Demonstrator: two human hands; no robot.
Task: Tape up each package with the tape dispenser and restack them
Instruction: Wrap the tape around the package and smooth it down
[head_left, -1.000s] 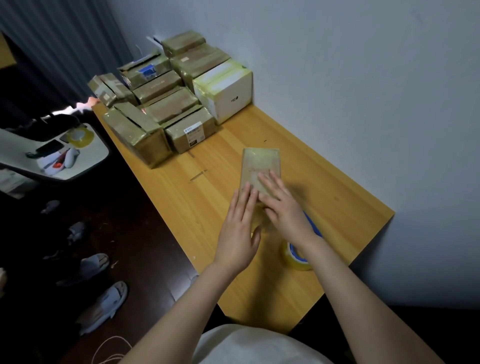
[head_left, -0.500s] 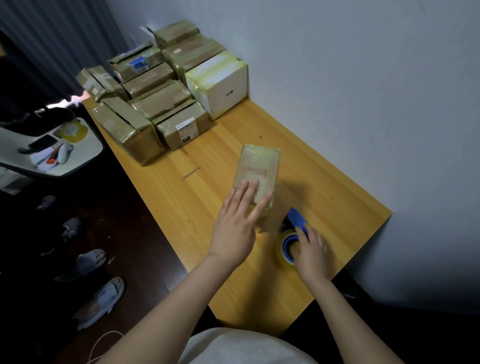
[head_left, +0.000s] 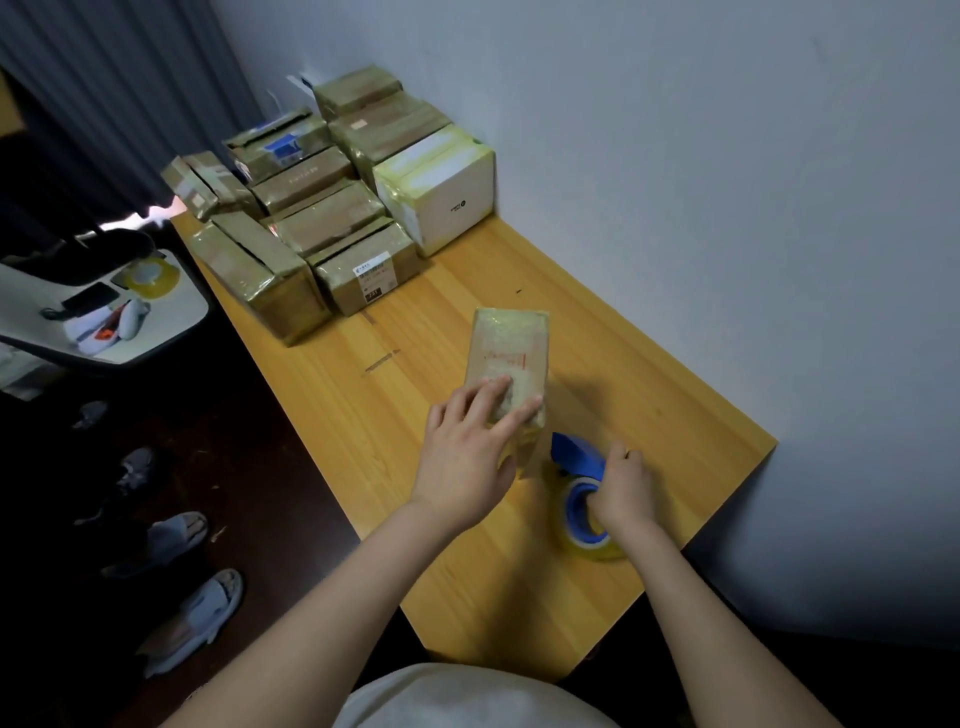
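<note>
Left hand flat on the package, right hand apparently gripping the tape dispenser near the tabletop's right edge: a crooked pull could slide the package.

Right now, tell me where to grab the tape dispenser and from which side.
Grip the tape dispenser by its blue core ring, coming from the right, where the right hand is. The roll seems to stand on edge, and the package under the left hand blocks the left side.
</note>
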